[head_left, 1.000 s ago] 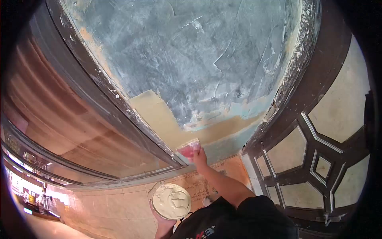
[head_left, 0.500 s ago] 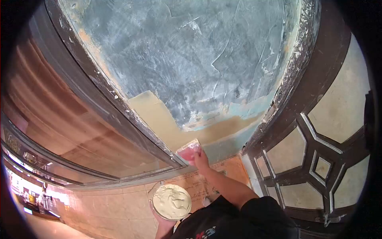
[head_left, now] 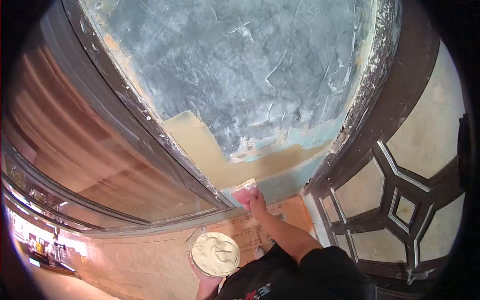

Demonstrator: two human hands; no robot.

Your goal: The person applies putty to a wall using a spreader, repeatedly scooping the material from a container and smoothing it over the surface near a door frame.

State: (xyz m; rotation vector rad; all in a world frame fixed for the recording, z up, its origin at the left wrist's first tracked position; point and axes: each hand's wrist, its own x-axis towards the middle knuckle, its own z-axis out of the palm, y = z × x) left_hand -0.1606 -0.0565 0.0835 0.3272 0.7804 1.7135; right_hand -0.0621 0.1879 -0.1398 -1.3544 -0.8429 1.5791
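While the right hand (head_left: 256, 201) grips 1 flat pink scraper (head_left: 245, 190) against rough plaster wall (head_left: 250, 80), the left hand (head_left: 205, 282) cups 1 round putty-filled bowl (head_left: 216, 254).

Wall panel (head_left: 250, 75): rough plaster, matt blue-grey with scraped white streaks. Along its lower edge a band of fresh filler (head_left: 210, 155), tan, smooth and matt. Frame (head_left: 135, 120) around the panel: dark wood, flaking and paint-spattered. Scraper (head_left: 246, 190) in the right hand (head_left: 256, 200): pinkish, apparently plastic. Bowl (head_left: 215, 254) held by the left hand (head_left: 205, 282): filled with cream putty, wet and glossy. Door (head_left: 400, 200) at right: dark wood ribs over pale matt panes. Floor tiles (head_left: 145, 265): smooth, slightly glossy.
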